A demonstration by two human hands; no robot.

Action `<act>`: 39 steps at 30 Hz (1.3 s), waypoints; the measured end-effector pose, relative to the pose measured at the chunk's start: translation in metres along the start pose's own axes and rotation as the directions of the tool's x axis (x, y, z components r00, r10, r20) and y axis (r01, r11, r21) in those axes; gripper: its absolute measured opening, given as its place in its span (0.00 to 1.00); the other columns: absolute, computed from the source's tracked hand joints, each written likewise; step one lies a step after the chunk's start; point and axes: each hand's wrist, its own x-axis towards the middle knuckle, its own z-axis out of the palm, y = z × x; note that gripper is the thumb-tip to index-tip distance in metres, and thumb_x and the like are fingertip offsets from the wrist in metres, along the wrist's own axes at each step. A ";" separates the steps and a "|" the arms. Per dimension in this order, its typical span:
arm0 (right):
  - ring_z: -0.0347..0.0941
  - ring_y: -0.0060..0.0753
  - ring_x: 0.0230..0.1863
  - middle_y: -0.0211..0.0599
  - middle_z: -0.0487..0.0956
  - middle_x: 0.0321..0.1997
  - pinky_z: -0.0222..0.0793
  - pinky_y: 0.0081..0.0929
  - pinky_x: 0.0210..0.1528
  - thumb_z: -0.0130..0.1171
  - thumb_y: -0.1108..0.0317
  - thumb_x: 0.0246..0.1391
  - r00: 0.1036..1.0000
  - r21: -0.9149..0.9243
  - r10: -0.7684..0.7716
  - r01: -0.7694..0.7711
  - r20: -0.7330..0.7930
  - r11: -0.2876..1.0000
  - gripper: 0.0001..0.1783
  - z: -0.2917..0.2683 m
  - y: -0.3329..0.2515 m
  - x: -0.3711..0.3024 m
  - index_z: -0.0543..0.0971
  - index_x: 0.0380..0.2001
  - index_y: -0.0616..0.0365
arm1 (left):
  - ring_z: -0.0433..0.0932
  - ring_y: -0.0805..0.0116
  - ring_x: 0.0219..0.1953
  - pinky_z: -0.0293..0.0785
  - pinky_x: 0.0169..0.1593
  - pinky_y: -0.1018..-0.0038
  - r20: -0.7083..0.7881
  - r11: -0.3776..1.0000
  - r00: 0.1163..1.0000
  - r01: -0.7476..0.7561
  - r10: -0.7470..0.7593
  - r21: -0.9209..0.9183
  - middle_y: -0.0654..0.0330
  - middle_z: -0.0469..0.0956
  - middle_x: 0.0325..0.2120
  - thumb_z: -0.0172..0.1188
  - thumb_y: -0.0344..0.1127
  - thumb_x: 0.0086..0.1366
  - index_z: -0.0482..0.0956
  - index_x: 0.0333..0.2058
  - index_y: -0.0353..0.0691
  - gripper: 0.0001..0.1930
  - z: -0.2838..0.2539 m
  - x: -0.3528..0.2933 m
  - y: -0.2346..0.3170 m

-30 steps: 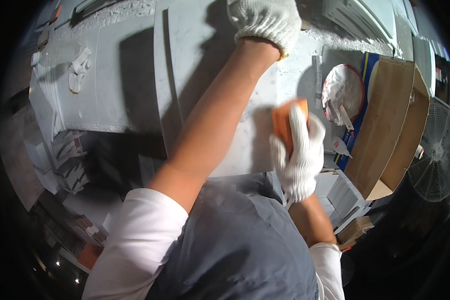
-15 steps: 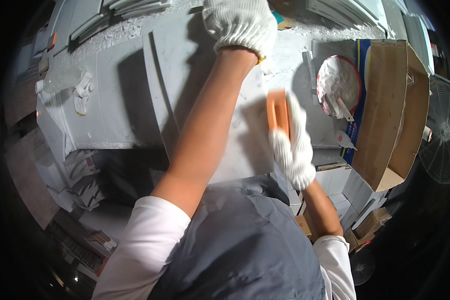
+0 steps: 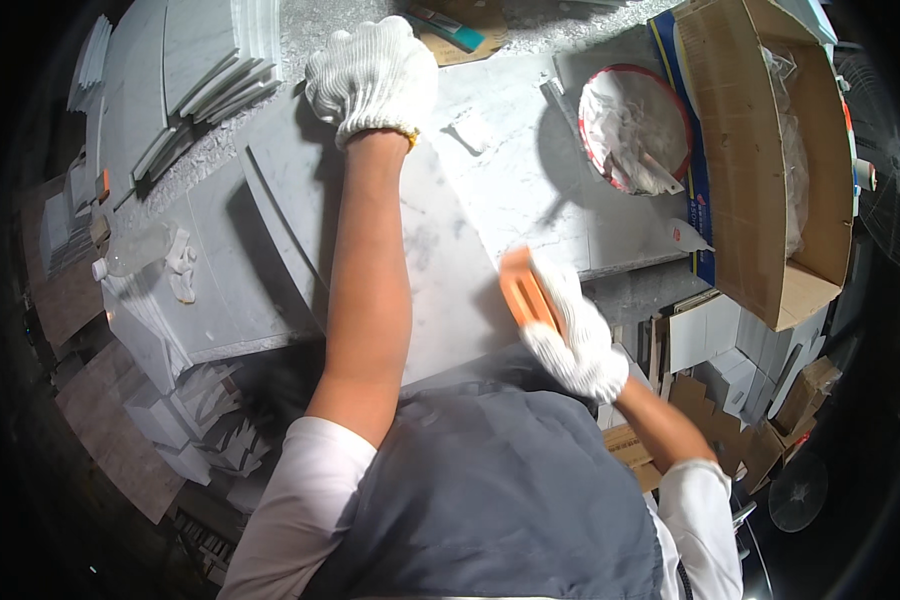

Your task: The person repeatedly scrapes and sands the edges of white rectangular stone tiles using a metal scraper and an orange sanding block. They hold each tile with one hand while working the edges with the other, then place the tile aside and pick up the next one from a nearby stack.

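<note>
A pale grey-veined marble slab (image 3: 440, 240) lies in front of me, its near end close to my apron. My left hand (image 3: 372, 80), in a white knit glove, is closed over the slab's far end; the fingertips curl out of sight. In my gloved right hand (image 3: 575, 340) is an orange sanding block (image 3: 527, 290) with a slotted handle. It stands tilted at the slab's right edge, near the close corner. The block's working face is hidden from view.
Right of the slab are a red-rimmed basin (image 3: 688, 120) of white scraps and a cardboard box (image 3: 735, 150). Stacked slabs (image 3: 200, 60) stand far left. A plastic bottle (image 3: 135, 250) and crumpled white cloth (image 3: 181, 268) lie at left. Beyond my left hand is a teal packet (image 3: 450, 30).
The whole view has shifted and turned. My right hand has brought the sanding block nearer to me along the slab's right edge. My left hand stays at the far end.
</note>
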 end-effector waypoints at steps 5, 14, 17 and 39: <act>0.75 0.54 0.55 0.53 0.73 0.56 0.73 0.39 0.57 0.66 0.58 0.56 0.967 -0.260 0.173 -0.218 -0.186 0.941 0.35 -0.012 0.042 -0.009 0.71 0.66 0.51 | 0.82 0.50 0.49 0.78 0.49 0.50 0.082 0.978 0.982 0.181 -0.173 -0.102 0.54 0.84 0.46 0.50 0.44 0.64 0.86 0.45 0.53 0.18 0.000 0.001 0.005; 0.72 0.53 0.62 0.51 0.74 0.64 0.69 0.44 0.62 0.69 0.54 0.52 0.936 -0.649 -0.023 -0.226 -0.351 0.726 0.33 -0.021 0.056 -0.010 0.76 0.61 0.47 | 0.55 0.48 0.73 0.42 0.75 0.52 -0.013 0.838 0.839 -0.543 0.544 0.054 0.47 0.62 0.69 0.43 0.59 0.74 0.64 0.67 0.37 0.35 -0.020 -0.091 -0.021; 0.75 0.53 0.59 0.51 0.79 0.58 0.70 0.41 0.62 0.65 0.66 0.55 0.834 -0.423 -0.105 -0.163 -0.542 0.891 0.22 -0.018 0.046 -0.026 0.81 0.53 0.58 | 0.66 0.51 0.62 0.58 0.68 0.54 0.438 0.624 0.462 -0.689 0.771 -0.370 0.48 0.69 0.59 0.49 0.55 0.72 0.71 0.57 0.37 0.28 -0.068 -0.161 -0.003; 0.69 0.45 0.63 0.38 0.74 0.62 0.65 0.38 0.66 0.54 0.54 0.60 0.914 -0.240 0.221 -0.143 0.339 0.960 0.21 -0.044 0.004 -0.034 0.77 0.53 0.52 | 0.67 0.44 0.66 0.59 0.71 0.52 -0.056 0.866 0.913 -0.400 0.403 -0.300 0.47 0.75 0.59 0.61 0.43 0.69 0.77 0.57 0.34 0.24 -0.052 -0.184 -0.070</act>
